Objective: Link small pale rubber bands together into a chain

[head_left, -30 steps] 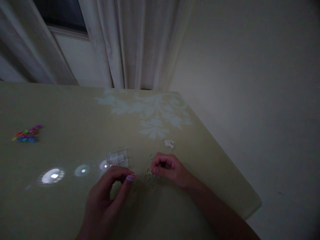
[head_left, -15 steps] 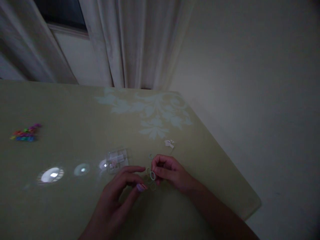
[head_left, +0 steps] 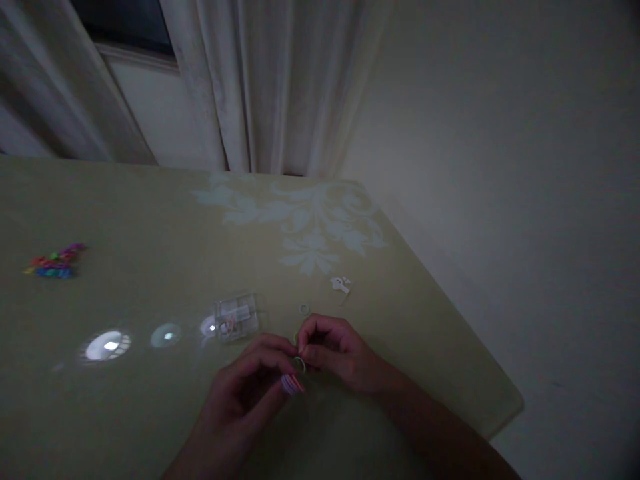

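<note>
My left hand [head_left: 253, 393] is closed in a pinch on a small bundle of pink and purple striped bands [head_left: 291, 383]. My right hand [head_left: 333, 350] pinches a thin pale ring-shaped band [head_left: 301, 365] between thumb and forefinger. The fingertips of both hands meet or nearly meet around that pale band; whether the left ones touch it I cannot tell. Just beyond the right fingers, a single pale ring [head_left: 304, 309] lies on the table. Other pale rings near the fingertips are mostly hidden by my hands.
A clear divided plastic box [head_left: 237, 316], with some bands inside, lies beyond my left hand. Small white pieces [head_left: 341, 285] lie past my right hand. Far left is a pile of bright multicoloured pieces [head_left: 54, 262]. The glossy table [head_left: 150, 220] has a slanting right edge; curtains hang behind.
My left hand has moved right with the striped bands, bringing its fingers up to my right fingertips. The pale band has shifted slightly down and left and is now partly covered.
</note>
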Demonstrator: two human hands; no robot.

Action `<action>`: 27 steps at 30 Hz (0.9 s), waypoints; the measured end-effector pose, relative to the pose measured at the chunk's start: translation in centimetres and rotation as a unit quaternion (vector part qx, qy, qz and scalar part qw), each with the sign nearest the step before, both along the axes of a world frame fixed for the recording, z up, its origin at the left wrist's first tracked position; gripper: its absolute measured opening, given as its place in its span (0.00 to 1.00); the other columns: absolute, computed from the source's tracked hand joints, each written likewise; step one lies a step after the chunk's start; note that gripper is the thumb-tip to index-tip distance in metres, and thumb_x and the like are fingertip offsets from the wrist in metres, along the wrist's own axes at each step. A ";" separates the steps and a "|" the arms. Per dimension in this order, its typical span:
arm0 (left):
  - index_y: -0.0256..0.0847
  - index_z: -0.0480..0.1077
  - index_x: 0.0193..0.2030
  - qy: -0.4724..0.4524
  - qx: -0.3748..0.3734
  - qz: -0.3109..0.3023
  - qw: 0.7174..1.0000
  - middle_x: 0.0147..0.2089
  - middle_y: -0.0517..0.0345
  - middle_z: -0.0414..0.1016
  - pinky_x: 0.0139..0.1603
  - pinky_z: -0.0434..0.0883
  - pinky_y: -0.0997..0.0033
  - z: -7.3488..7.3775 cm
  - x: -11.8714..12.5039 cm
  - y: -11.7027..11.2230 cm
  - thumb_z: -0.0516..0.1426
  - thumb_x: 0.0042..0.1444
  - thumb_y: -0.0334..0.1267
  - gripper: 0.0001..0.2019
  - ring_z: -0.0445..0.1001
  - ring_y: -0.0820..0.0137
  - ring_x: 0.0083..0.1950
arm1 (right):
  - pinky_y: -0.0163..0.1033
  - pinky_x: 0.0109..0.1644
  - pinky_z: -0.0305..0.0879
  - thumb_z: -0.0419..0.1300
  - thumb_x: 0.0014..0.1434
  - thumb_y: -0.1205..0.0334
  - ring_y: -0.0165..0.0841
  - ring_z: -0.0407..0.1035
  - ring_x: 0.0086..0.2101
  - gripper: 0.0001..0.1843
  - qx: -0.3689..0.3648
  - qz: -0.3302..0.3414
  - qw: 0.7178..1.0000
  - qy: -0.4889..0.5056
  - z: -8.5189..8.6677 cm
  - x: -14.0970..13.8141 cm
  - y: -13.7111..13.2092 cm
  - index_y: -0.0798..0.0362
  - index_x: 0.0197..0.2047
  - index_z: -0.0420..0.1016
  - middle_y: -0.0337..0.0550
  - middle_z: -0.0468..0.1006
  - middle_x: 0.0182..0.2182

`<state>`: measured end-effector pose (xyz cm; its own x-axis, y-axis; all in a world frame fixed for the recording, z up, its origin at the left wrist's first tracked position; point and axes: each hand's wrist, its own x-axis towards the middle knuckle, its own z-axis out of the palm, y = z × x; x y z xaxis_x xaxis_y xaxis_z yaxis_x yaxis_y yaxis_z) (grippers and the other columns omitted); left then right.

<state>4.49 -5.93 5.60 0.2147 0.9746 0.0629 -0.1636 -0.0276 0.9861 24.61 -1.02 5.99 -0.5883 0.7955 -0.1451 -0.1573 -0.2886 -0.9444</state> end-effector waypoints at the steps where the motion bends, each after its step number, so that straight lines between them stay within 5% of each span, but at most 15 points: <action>1: 0.46 0.80 0.34 -0.005 -0.009 -0.002 1.000 0.42 0.55 0.79 0.45 0.78 0.75 0.0 0.0 0.0 0.65 0.62 0.39 0.05 0.80 0.68 0.45 | 0.33 0.36 0.61 0.72 0.62 0.48 0.27 0.64 0.31 0.19 0.008 -0.002 1.000 -0.006 0.1 0.0 0.0 0.55 0.38 0.75 0.37 0.72 0.31; 17: 0.46 0.79 0.35 0.000 -0.018 -0.019 1.000 0.36 0.57 0.79 0.40 0.76 0.77 0.0 0.0 0.2 0.64 0.63 0.39 0.05 0.79 0.71 0.39 | 0.33 0.34 0.57 0.71 0.62 0.48 0.27 0.62 0.29 0.18 0.015 -0.037 0.999 0.020 0.1 0.3 0.1 0.54 0.37 0.74 0.37 0.71 0.29; 27: 0.46 0.78 0.36 0.073 0.029 0.026 0.997 0.35 0.57 0.78 0.39 0.76 0.75 0.2 -1.0 0.8 0.63 0.65 0.40 0.06 0.78 0.69 0.38 | 0.37 0.30 0.47 0.73 0.58 0.46 0.28 0.50 0.25 0.21 0.017 -0.155 0.985 0.074 0.6 1.4 1.2 0.50 0.34 0.69 0.34 0.63 0.26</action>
<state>3.48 -5.17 5.77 0.1757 0.9803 0.0904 -0.0159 -0.0890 0.9959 26.02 0.21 6.63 -0.3293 0.9431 -0.0459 -0.3695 -0.1734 -0.9129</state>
